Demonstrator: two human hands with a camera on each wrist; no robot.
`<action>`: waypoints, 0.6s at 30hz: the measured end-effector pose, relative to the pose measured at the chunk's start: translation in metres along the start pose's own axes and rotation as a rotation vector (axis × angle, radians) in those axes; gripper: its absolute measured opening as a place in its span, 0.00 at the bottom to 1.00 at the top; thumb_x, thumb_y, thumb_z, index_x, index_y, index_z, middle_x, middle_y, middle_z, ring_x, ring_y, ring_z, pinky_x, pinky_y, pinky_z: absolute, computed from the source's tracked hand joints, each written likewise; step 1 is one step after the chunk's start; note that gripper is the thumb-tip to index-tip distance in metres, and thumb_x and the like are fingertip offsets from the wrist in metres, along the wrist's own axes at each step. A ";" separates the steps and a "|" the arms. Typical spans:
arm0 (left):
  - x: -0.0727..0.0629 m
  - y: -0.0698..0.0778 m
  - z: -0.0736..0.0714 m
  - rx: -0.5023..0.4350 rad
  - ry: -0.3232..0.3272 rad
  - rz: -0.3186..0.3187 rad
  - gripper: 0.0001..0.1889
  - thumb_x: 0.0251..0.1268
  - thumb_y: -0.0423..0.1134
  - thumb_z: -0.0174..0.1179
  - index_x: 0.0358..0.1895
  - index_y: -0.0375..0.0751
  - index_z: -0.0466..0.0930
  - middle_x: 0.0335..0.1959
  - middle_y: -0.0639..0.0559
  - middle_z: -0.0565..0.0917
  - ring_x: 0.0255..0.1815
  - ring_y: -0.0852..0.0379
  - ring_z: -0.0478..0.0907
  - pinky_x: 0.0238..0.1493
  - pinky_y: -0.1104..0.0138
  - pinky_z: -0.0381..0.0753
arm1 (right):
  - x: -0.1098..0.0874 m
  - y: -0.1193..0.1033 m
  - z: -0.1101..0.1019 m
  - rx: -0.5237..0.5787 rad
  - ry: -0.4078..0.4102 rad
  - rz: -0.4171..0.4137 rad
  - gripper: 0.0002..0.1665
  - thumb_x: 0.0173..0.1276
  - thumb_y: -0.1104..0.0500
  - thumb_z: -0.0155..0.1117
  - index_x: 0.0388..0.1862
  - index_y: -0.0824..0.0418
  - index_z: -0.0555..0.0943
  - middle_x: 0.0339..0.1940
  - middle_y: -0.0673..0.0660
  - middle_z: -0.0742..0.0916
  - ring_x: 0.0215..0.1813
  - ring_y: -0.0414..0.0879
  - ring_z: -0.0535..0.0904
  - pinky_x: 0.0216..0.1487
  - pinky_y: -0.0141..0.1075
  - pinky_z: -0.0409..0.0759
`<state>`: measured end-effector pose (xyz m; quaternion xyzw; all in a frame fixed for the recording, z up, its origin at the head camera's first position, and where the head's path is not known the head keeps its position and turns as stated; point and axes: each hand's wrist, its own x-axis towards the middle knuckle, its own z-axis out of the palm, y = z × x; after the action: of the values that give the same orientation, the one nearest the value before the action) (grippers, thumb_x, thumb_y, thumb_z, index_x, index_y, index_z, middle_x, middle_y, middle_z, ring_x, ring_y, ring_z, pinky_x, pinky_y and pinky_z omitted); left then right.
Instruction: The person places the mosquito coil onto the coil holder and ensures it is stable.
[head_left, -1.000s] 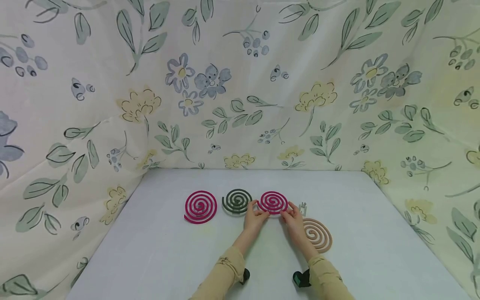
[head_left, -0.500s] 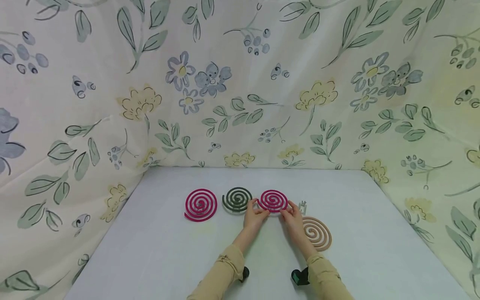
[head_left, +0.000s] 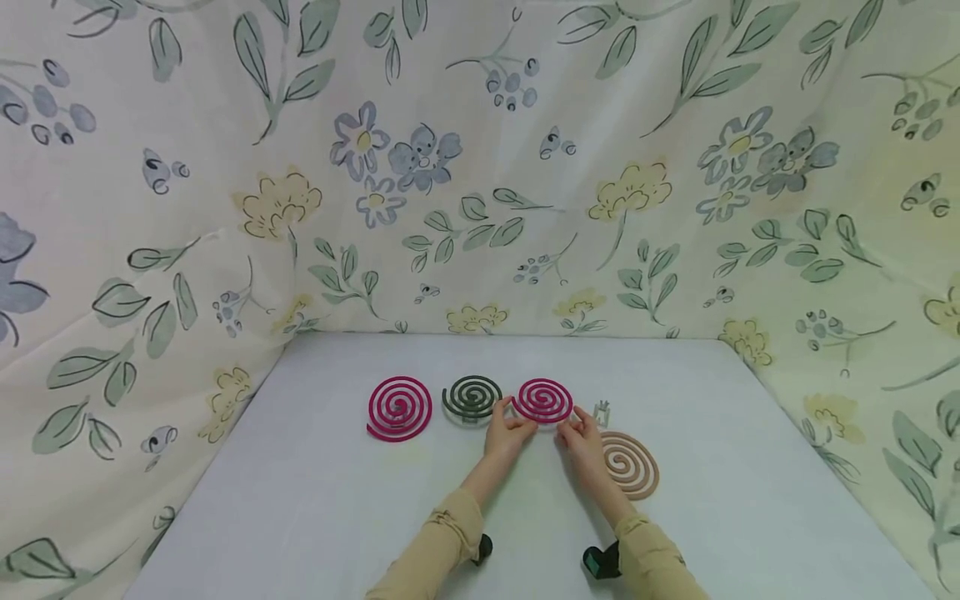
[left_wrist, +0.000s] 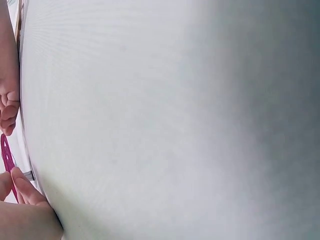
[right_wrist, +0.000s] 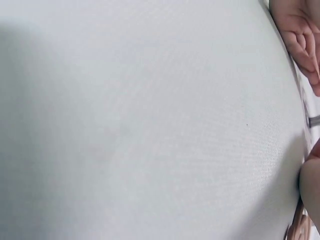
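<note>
A magenta mosquito coil (head_left: 542, 401) lies flat and raised over the white table, with part of a small metal stand (right_wrist: 314, 121) showing near it in the right wrist view. My left hand (head_left: 506, 435) pinches its left and front rim between thumb and fingers. At the right rim my right hand (head_left: 583, 442) has its thumb and fingertips close on the edge. In the left wrist view, the coil (left_wrist: 7, 155) appears edge-on between both hands. Just left of my left hand sits a dark green coil (head_left: 472, 397) on a stand.
Another magenta coil (head_left: 400, 408) stands at the far left of the row. A small metal stand (head_left: 602, 413) is right of my right hand. Partly behind the right wrist, a tan coil (head_left: 633, 467) lies on the table (head_left: 300, 500). Floral cloth (head_left: 480, 208) hangs behind.
My right hand has drawn back slightly toward me relative to the coil. The left hand and the coils hold their places; the view shifts a little.
</note>
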<state>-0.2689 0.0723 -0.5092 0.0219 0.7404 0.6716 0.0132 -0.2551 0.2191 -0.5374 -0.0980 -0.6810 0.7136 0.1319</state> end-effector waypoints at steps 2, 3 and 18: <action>-0.001 0.001 -0.001 0.007 -0.012 -0.002 0.33 0.54 0.30 0.65 0.65 0.34 0.63 0.32 0.37 0.86 0.32 0.58 0.82 0.38 0.72 0.75 | 0.019 0.036 -0.008 0.092 -0.050 -0.102 0.36 0.60 0.63 0.62 0.65 0.72 0.62 0.25 0.47 0.78 0.27 0.34 0.74 0.31 0.26 0.73; -0.001 0.001 -0.002 0.005 -0.019 0.000 0.34 0.54 0.30 0.65 0.65 0.34 0.62 0.32 0.37 0.86 0.32 0.58 0.82 0.38 0.72 0.75 | 0.022 0.043 -0.010 0.114 -0.063 -0.118 0.37 0.59 0.62 0.63 0.65 0.71 0.63 0.26 0.48 0.79 0.27 0.36 0.75 0.31 0.28 0.73; -0.009 0.005 -0.007 -0.063 -0.099 -0.036 0.40 0.54 0.27 0.63 0.70 0.35 0.53 0.31 0.33 0.84 0.29 0.55 0.82 0.32 0.73 0.74 | -0.041 -0.031 -0.001 -0.202 -0.098 0.127 0.37 0.62 0.70 0.55 0.67 0.81 0.53 0.29 0.49 0.77 0.27 0.32 0.71 0.32 0.24 0.68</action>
<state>-0.2599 0.0657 -0.5041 0.0415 0.7177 0.6923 0.0624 -0.2140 0.2080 -0.5086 -0.1185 -0.7474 0.6523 0.0425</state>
